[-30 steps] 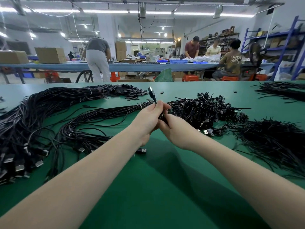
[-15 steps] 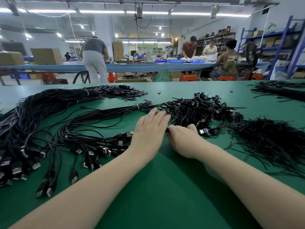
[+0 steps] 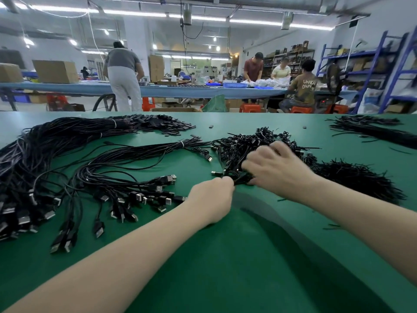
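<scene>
On the green table point(image 3: 225, 256) lies a tangled pile of short black cables point(image 3: 243, 143) at centre. My left hand point(image 3: 212, 197) is curled at the pile's near edge and pinches a black cable point(image 3: 237, 180) at its fingertips. Just right of it, my right hand point(image 3: 273, 168) lies palm down on the pile with its fingers spread forward into the cables; it is blurred by motion. A tied bundle of long USB cables point(image 3: 126, 163) fans out to the left, its plugs point(image 3: 158, 195) near my left wrist.
A thicker mass of black cables point(image 3: 33, 154) fills the far left. Black cable ties point(image 3: 361, 181) are heaped at right, with another dark bundle point(image 3: 372, 129) at the back right. Flat black pieces point(image 3: 162, 125) lie beyond. Several people work at a blue table point(image 3: 180, 90) behind.
Both hands came down from holding a plug upright, pressed together at the pile's edge, then parted: the right hand moved forward onto the tangled pile and the left drew back.
</scene>
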Demonstrator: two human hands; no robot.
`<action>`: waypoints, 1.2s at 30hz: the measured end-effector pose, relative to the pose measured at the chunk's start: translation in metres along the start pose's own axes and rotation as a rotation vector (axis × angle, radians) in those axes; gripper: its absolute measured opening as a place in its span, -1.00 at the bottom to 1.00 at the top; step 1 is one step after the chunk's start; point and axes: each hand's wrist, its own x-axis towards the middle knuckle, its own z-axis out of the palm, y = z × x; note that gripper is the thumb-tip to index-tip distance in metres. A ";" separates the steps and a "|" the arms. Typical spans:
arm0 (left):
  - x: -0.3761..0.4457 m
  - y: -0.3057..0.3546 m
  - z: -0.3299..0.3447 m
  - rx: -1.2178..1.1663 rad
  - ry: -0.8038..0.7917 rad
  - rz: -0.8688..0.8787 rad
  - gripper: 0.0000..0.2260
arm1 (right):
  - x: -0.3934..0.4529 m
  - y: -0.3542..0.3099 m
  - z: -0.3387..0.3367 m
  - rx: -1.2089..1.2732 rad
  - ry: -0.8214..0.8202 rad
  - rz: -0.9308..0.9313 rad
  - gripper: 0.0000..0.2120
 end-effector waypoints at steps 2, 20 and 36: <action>-0.009 -0.011 -0.001 -0.022 0.025 -0.025 -0.79 | -0.010 0.021 -0.007 0.034 -0.212 0.297 -0.54; -0.038 -0.075 -0.012 0.038 0.110 -0.328 -0.71 | -0.083 0.071 -0.004 0.289 -0.690 0.862 -0.80; -0.036 -0.082 -0.056 -0.166 0.150 -0.377 -0.70 | -0.030 0.054 -0.038 0.491 0.064 0.792 -0.84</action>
